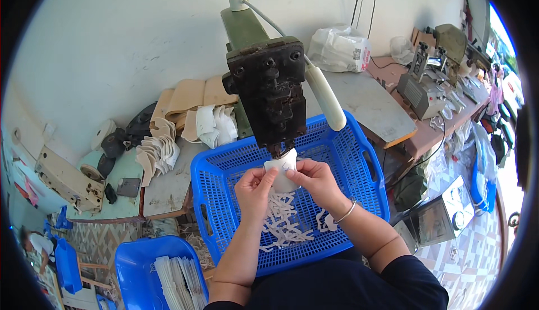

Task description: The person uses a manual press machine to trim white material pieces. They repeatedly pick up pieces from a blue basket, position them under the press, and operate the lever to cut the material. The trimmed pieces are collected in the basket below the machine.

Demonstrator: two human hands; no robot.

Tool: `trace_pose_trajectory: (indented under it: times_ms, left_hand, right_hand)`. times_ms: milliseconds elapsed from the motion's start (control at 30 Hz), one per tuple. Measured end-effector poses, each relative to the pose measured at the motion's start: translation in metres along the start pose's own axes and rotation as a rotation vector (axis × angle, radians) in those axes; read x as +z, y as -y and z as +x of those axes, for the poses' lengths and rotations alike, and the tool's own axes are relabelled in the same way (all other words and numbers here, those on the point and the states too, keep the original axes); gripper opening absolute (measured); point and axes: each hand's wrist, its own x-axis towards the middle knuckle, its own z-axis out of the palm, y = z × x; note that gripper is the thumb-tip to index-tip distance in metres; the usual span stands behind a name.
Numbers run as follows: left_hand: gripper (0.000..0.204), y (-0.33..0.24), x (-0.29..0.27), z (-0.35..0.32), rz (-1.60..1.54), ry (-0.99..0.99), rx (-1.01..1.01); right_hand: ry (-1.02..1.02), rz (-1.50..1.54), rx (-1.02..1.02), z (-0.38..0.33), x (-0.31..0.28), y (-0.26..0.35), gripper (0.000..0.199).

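Observation:
Just below the nose of a dark, greasy machine head (269, 94) is a curved white piece of thin sheet material (284, 183). My left hand (254, 191) pinches its left side, thumb on top. On the right side, my right hand (321, 185), with a bangle at the wrist, pinches it likewise. The piece's upper end meets the machine's tip; the exact contact there is hidden. Beneath both hands, a blue slotted basket (383, 200) holds narrow white offcut strips (287, 223).
A pale handle (328, 99) hangs at the machine's right. Stacked cream and white pieces (157, 150) lie on the left bench. A blue tub (132, 254) with flat white pieces stands lower left. Another machine (424, 94) occupies the right bench. A person (39, 248) is at far left.

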Motion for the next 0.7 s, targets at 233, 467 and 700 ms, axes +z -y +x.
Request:
trace_pose_trajectory:
  times_ms: [233,467,700]
  left_hand:
    - [0.016,-0.001,-0.014,0.002,-0.036,-0.026,-0.007]
    - [0.017,-0.001,-0.018,-0.001,-0.017,-0.034,0.057]
    - [0.018,-0.008,-0.013,0.015,0.352,0.149,0.202]
  right_hand:
    - [0.034,-0.007,0.023,0.000,0.016,-0.001,0.021]
    - [0.022,-0.183,0.003,0.000,0.018,-0.003,0.021]
    - [0.023,-0.484,-0.128,0.000,0.006,0.015,0.020]
